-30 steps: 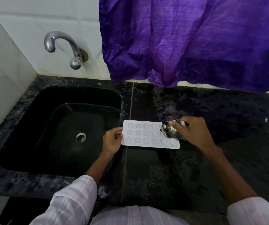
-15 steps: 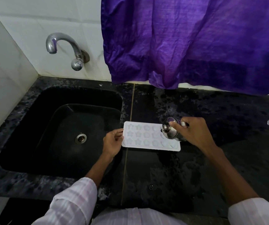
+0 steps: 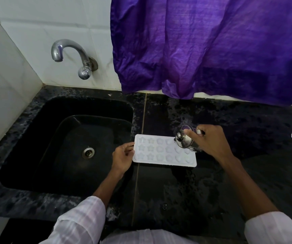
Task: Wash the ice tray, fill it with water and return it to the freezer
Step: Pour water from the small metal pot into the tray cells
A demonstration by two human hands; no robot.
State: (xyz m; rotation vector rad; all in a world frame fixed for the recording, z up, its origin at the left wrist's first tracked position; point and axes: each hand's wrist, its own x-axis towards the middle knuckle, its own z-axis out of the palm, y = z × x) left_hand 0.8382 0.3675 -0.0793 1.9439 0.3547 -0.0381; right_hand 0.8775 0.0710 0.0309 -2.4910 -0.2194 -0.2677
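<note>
Filling the shallow white plastic ice tray [image 3: 159, 154], which lies flat on the black speckled stone bench [image 3: 185, 191] beside the sink [image 3: 36, 147]: left hand [image 3: 122, 158] fingers pinch its left rim, right hand [image 3: 210, 141] fingers wrap a tilted steel tumbler [image 3: 184, 140] over its right end. Light, wet, likely flexible; best carried level by both short ends

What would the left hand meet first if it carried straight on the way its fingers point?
The ice tray: the left hand seems to grip its left edge, so it would simply push the tray rightward, toward the tilted steel cup.
</note>
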